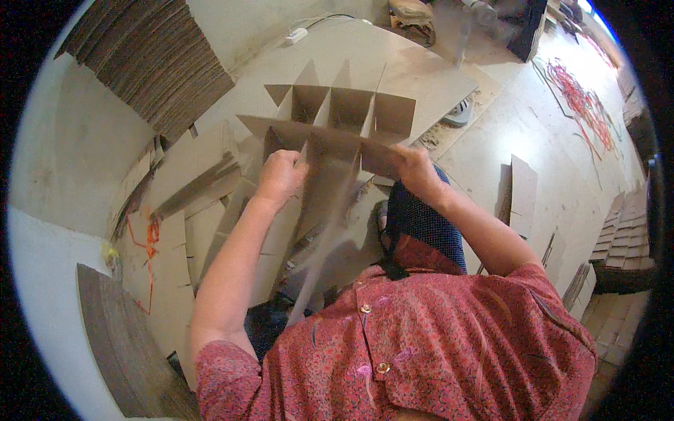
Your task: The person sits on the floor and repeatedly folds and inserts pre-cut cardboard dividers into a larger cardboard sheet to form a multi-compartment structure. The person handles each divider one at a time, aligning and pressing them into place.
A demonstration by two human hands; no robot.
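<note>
A brown cardboard divider grid [337, 137], made of slotted strips crossing to form cells, is held in front of me. My left hand [282, 177] is closed on a cross strip at its near left side, the fingers partly hidden. At the right end of the near long strip, my right hand [419, 172] pinches the cardboard. Thin strip ends poke up past the far long strip. Below the grid, near my left forearm, a pale strip is smeared by motion.
Stacked cardboard strips [144, 59] lean at the upper left, with another stack [133, 344] at lower left. Loose cardboard pieces [189, 186] lie left of me. A tangle of red straps [579, 98] and bundled pieces [625, 231] lie on the right.
</note>
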